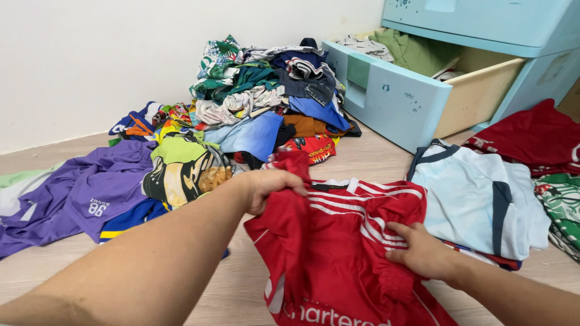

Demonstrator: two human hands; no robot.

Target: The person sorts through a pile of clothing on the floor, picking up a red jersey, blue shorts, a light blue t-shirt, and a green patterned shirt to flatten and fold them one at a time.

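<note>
While both hands work a red shirt (344, 253), clothes crowd every side.

Bare floor (368, 158) shows only just beyond the shirt and near the left forearm; a heap (266, 99) rises past the left hand (270, 184), a folded pale-blue shirt (477, 199) lies just right of the right hand (423, 250), an open drawer (399, 90) beyond it. Left fist is closed, bunching the shirt's top edge; right hand presses down, fingers curled into the cloth.
</note>
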